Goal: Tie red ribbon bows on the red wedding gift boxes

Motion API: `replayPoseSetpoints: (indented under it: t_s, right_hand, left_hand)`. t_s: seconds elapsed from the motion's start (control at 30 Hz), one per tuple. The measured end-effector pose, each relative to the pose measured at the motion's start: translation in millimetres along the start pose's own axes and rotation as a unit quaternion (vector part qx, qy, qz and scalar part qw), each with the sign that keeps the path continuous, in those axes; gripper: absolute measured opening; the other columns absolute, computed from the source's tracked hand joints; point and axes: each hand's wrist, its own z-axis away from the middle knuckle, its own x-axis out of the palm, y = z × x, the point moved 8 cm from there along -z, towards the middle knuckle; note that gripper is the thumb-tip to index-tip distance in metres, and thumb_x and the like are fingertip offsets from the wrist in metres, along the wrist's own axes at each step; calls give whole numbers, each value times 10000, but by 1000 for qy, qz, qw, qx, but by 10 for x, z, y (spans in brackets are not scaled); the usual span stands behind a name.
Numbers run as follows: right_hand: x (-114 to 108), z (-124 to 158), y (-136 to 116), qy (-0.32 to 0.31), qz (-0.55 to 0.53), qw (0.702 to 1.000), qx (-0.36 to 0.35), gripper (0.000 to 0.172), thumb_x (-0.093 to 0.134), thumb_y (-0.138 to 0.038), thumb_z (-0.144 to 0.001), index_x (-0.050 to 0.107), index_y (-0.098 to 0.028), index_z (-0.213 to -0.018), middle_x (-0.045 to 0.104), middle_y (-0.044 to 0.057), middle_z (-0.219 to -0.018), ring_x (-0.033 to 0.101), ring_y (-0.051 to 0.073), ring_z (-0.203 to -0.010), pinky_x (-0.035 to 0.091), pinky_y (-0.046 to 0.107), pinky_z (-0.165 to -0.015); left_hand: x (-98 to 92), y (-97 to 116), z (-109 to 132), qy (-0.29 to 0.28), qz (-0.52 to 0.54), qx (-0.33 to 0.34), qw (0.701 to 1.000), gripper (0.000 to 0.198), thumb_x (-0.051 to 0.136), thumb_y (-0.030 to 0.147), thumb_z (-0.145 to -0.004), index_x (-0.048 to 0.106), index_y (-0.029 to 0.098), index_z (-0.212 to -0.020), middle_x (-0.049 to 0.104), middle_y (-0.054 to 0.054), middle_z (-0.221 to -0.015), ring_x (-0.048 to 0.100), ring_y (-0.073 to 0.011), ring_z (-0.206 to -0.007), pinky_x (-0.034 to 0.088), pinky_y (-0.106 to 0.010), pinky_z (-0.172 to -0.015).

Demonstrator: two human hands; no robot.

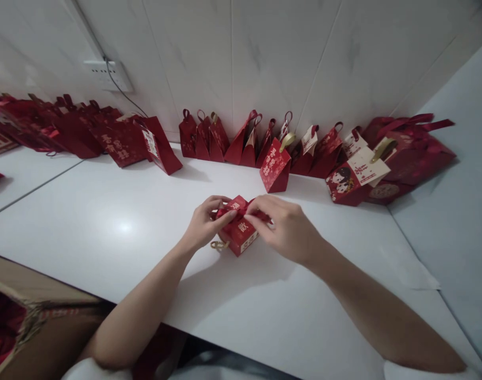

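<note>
A small red gift box (244,235) with pale lettering lies on the white table in front of me. A dark red ribbon (244,212) crosses its top, and a gold cord (219,245) sticks out at its left corner. My left hand (209,219) wraps round the box's left side, its thumb pressed on the ribbon. Over the right side, my right hand (278,224) pinches the ribbon between thumb and fingers. The exact shape of the ribbon between the fingertips is partly hidden.
Behind the box, several red gift boxes (276,166) with loop handles line the wall. More red bags (120,142) stand at the left, and a larger red bag (407,153) fills the right corner. An open cardboard box (58,327) sits below the table's front left edge.
</note>
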Motion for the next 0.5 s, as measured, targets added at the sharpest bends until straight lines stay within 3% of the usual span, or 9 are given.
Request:
replayPoseSetpoints:
  t_s: [0.1,0.23,0.5]
  right_hand:
    - [213,69,-100,-68,-12,997,24,77,537,-168,-916,541,-200,-845,648,24,-801,570,155,-677,419,285,-671]
    - [411,133,-147,-128,-5,991,48,80,534,-155,-912,546,-188,-840,672,47,-840,601,185,-747,428,314,-715]
    - [462,150,-203,-173,67,981,55,82,514,-104,-904,575,-152,-879,684,79,-847,599,211,-749,445,342,-729]
  left_hand:
    - [35,-9,18,14,-26,-4,1000,241,684,422,-835,704,184,-869,625,-79,-1123,614,-208,-981,469,-332,-849]
    - [31,-63,39,53,-22,-24,998,274,699,452,-815,688,182,-864,643,-72,-1112,629,-199,-931,478,-323,-810]
    - [62,-170,42,73,9,-50,996,320,760,452,-753,700,183,-915,672,-79,-1047,639,-206,-920,494,-321,-819]
